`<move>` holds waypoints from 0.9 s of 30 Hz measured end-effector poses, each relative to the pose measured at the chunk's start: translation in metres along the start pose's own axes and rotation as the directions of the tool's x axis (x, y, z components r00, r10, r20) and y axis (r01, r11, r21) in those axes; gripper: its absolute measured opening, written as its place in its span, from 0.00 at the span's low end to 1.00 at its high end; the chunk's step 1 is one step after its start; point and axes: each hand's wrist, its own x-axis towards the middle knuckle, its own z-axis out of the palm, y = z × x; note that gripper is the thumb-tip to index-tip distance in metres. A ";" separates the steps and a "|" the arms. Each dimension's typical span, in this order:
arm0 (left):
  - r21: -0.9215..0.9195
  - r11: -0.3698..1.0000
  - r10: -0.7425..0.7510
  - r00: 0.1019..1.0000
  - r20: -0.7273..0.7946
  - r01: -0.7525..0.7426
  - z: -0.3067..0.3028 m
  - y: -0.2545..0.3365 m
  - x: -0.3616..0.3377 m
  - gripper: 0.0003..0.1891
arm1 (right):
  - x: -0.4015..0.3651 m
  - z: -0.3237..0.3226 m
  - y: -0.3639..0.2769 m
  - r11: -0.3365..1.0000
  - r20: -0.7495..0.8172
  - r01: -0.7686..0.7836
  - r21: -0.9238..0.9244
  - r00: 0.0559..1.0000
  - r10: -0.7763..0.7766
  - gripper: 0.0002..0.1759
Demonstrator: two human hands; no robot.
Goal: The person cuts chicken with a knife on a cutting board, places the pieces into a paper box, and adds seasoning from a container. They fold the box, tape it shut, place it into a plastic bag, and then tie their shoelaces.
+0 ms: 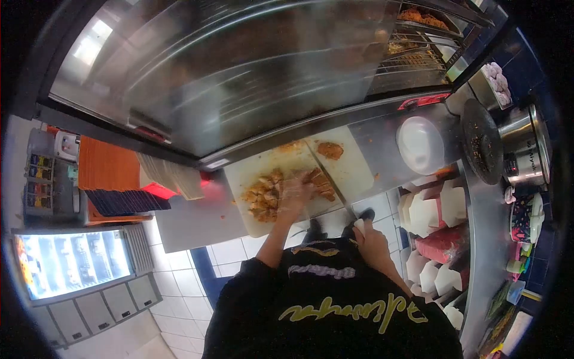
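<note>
A white cutting board (pixel 356 170) lies on the steel counter in front of me. My right hand (pixel 373 244) is closed around the white handle of a long knife (pixel 332 179), its blade slanting across the board. My left hand (pixel 295 194), slightly blurred, rests over strips of browned fried meat (pixel 323 186) left of the blade, fingers bent onto them. Chopped golden-brown pieces (pixel 262 194) are heaped to the left of that hand. Beyond the blade, a flat browned piece (pixel 330 151) sits apart at the board's far right.
A glass-fronted cabinet (pixel 239 78) with food on racks rises behind the board. To the right are a white bowl (pixel 420 146), a dark round pan (pixel 481 140) and a steel pot (pixel 526 143). White cartons (pixel 426 210) fill the shelf below; orange stacked cartons (pixel 107 163) stand left.
</note>
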 end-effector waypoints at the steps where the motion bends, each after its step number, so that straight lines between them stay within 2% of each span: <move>1: 0.079 0.997 -0.014 0.998 -0.057 0.018 0.000 0.002 0.000 0.23 | -0.002 0.000 -0.002 1.000 0.037 0.006 0.001 0.999 -0.006 0.23; 5: 0.003 0.994 -0.109 0.993 0.045 0.109 -0.021 0.026 -0.005 0.23 | -0.007 0.006 -0.007 0.999 0.079 0.033 0.018 0.996 -0.035 0.25; 9: -0.015 1.000 0.018 0.998 -0.055 -0.019 -0.012 0.012 -0.005 0.23 | -0.006 0.010 -0.008 0.998 0.047 0.058 0.016 0.997 -0.058 0.26; 11: -0.051 0.997 0.059 0.993 -0.099 -0.064 -0.011 0.012 -0.006 0.23 | -0.005 0.008 -0.014 0.999 0.124 -0.028 -0.016 0.992 0.030 0.27; 13: -0.258 0.965 0.043 0.998 -0.044 -0.053 -0.015 0.014 -0.006 0.22 | -0.005 0.012 -0.017 0.998 0.092 -0.048 -0.035 0.994 0.051 0.24; 14: -0.257 0.965 0.043 0.998 -0.044 -0.053 -0.012 0.011 -0.006 0.22 | -0.005 0.014 -0.018 0.996 0.061 -0.068 -0.054 0.996 0.071 0.22; 16: -0.110 0.980 0.139 0.967 -0.216 -0.165 -0.007 0.009 -0.007 0.20 | -0.004 0.016 -0.020 0.994 0.075 -0.094 -0.051 0.992 0.098 0.22; 17: -0.109 0.980 0.141 0.967 -0.214 -0.167 -0.006 0.006 -0.008 0.20 | -0.004 0.017 -0.021 0.992 0.090 -0.119 -0.050 0.988 0.123 0.23; 19: 0.100 0.992 0.095 0.982 -0.162 -0.079 -0.016 0.014 -0.011 0.18 | -0.003 0.017 -0.024 0.990 0.117 -0.117 -0.074 0.985 0.125 0.26; 20: 0.102 0.991 0.100 0.982 -0.159 -0.084 -0.020 0.019 -0.010 0.18 | -0.002 0.016 -0.024 0.988 0.142 -0.114 -0.099 0.982 0.128 0.29; 22: 0.056 0.998 -0.002 0.942 -0.334 0.022 -0.036 0.041 -0.004 0.20 | -0.002 0.019 -0.022 0.989 0.131 -0.107 -0.103 0.984 0.120 0.28; 23: 0.057 0.998 -0.003 0.944 -0.330 0.023 -0.042 0.049 0.003 0.20 | -0.003 0.020 -0.022 0.990 0.126 -0.092 -0.110 0.986 0.106 0.28; 24: 0.026 0.982 0.184 0.930 -0.318 -0.186 -0.048 0.057 0.016 0.18 | -0.004 0.021 -0.022 0.990 0.129 -0.093 -0.108 0.986 0.107 0.28; 25: -0.006 0.923 0.364 0.877 -0.314 -0.385 -0.052 0.063 0.029 0.17 | -0.005 0.021 -0.022 0.990 0.114 -0.083 -0.114 0.989 0.096 0.28; 26: -0.004 0.923 0.363 0.877 -0.314 -0.384 -0.049 0.066 0.043 0.17 | -0.004 0.020 -0.023 0.990 0.098 -0.073 -0.120 0.992 0.084 0.27; 27: 0.059 0.915 0.403 0.906 -0.131 -0.398 -0.041 0.070 0.059 0.16 | -0.003 0.020 -0.024 0.990 0.096 -0.073 -0.118 0.992 0.084 0.27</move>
